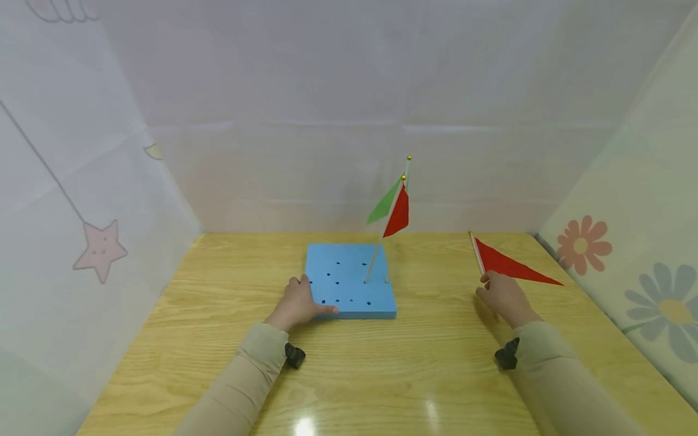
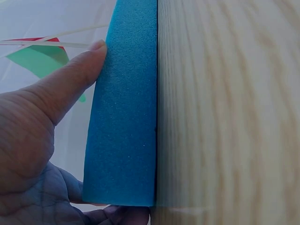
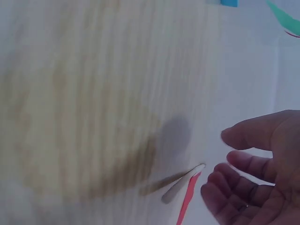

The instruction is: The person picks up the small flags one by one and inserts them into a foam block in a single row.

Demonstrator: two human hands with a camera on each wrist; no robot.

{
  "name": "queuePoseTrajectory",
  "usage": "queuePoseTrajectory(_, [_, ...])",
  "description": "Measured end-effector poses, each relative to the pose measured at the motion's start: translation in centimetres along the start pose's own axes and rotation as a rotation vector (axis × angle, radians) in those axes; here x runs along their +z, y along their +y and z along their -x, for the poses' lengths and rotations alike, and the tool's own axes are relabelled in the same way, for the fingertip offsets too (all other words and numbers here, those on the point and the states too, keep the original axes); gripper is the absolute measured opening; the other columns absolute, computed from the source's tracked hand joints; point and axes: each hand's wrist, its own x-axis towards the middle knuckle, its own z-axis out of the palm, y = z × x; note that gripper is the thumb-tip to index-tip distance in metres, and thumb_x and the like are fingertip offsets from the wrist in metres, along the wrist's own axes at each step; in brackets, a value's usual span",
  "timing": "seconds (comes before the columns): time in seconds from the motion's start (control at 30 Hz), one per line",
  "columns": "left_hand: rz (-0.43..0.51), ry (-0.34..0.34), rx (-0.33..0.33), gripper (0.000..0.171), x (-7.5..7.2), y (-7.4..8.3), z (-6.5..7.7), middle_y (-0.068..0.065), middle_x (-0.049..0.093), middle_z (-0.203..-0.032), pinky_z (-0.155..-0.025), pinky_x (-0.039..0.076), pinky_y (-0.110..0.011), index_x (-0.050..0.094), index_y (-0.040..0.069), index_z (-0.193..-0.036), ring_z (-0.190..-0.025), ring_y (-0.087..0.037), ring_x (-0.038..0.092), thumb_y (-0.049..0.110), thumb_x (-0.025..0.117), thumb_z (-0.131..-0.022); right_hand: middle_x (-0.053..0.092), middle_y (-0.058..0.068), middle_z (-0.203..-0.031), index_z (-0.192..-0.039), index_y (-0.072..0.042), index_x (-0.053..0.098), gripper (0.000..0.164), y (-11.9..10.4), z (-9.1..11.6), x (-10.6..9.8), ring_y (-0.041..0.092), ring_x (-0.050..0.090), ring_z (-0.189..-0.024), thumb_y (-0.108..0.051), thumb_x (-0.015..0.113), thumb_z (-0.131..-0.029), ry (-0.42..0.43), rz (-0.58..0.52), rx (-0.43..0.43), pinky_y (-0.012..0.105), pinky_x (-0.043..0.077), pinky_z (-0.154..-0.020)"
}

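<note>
A blue foam board (image 1: 349, 254) with several small holes lies on the table. My left hand (image 1: 297, 303) holds its front-left corner, the thumb (image 2: 79, 75) along the front edge and the other fingers at the left side. Two small flags stand in holes on the board's right part: a red flag (image 1: 398, 212) on a tilted stick, and behind it a green flag (image 1: 384, 203). Both sticks have gold ball tips. Over at the right, another red flag (image 1: 509, 263) is by the table. My right hand (image 1: 504, 297) is at its stick, fingers loosely bent and apart from the thumb in the right wrist view.
The wooden table (image 1: 425, 369) ends at a pale cloth wall (image 1: 305, 163) at the back. Printed side cloths stand at left and right, with a pink star (image 1: 100, 249) and flowers (image 1: 580, 245). A dark wrist device (image 1: 507, 355) sits at each cuff.
</note>
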Motion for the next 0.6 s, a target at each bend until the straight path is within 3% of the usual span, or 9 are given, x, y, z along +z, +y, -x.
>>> queuePoseTrajectory(0.2, [0.009,0.002,-0.007,0.124,-0.1,0.0,0.0,-0.042,0.024,-0.156,-0.111,0.038,-0.06,0.02,-0.014,-0.158,-0.143,-0.053,0.032,0.052,0.089,-0.079,0.061,0.037,-0.113,-0.123,0.021,0.051,0.041,0.7,0.1,-0.5,0.04,0.059,-0.089,-0.009,0.054,-0.095,-0.046,0.069,0.069,0.058,0.052,-0.081])
queuePoseTrajectory(0.4, [0.014,0.005,-0.009,0.123,-0.2,0.0,-0.1,-0.041,0.025,-0.155,-0.111,0.038,-0.06,0.02,-0.014,-0.158,-0.143,-0.053,0.033,0.051,0.089,-0.079,0.058,0.04,-0.118,-0.123,0.021,0.05,0.04,1.2,-0.1,-0.5,0.047,0.06,-0.097,-0.005,0.052,-0.093,-0.03,0.069,0.09,0.06,0.051,-0.084])
queuePoseTrajectory(0.6, [0.009,-0.001,-0.016,0.124,0.0,-0.1,-0.1,-0.04,0.026,-0.156,-0.112,0.038,-0.058,0.02,-0.013,-0.158,-0.143,-0.052,0.034,0.051,0.089,-0.079,0.06,0.04,-0.113,-0.119,0.021,0.05,0.038,2.0,-0.4,-0.5,0.046,0.06,-0.094,-0.001,0.052,-0.087,-0.054,0.059,0.112,0.058,0.052,-0.081])
